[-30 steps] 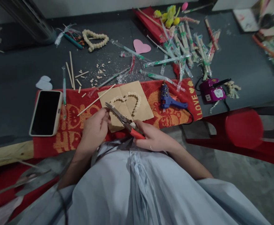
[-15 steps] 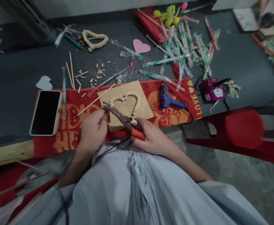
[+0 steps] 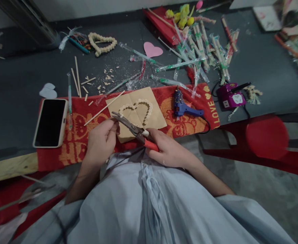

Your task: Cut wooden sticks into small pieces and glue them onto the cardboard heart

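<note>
Red towel [image 3: 44, 161], right end: says LOVE in yellow caps, reads going up the edge, with two little yellow hearts right past the E
Same towel, left end: big orange lettering, kinda looks like an H, can't make out the rest, sorry
Purple box [image 3: 230, 97]: small white label with dark marks on the side, way too tiny to read
Clear wrappers [image 3: 179, 65]: green print on em, too blurry to get any words
</note>
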`<move>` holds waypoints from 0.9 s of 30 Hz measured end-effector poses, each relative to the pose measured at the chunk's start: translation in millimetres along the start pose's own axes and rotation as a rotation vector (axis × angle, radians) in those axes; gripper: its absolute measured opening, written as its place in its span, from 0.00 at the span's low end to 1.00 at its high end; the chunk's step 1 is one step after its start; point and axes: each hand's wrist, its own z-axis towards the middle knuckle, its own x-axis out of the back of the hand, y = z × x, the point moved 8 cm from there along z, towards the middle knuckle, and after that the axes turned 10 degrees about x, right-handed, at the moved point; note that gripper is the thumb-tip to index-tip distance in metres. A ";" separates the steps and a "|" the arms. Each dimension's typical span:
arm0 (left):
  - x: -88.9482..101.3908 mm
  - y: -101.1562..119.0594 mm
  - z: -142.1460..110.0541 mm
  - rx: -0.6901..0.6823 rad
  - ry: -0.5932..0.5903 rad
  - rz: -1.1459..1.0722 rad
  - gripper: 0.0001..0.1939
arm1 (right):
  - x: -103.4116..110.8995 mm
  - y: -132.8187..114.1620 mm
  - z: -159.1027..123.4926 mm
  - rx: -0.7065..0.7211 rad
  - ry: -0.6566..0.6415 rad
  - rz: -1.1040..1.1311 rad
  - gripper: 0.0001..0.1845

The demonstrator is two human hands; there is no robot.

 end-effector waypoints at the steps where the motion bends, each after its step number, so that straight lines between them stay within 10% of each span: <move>1: -0.9 -1.1 0.2 0.005 -0.013 -0.006 0.12 | 0.5 0.1 -0.3 0.002 0.004 -0.009 0.22; 27: 4.2 7.6 -5.2 -0.037 0.203 0.242 0.09 | 6.3 1.7 5.7 -0.101 0.092 -0.128 0.11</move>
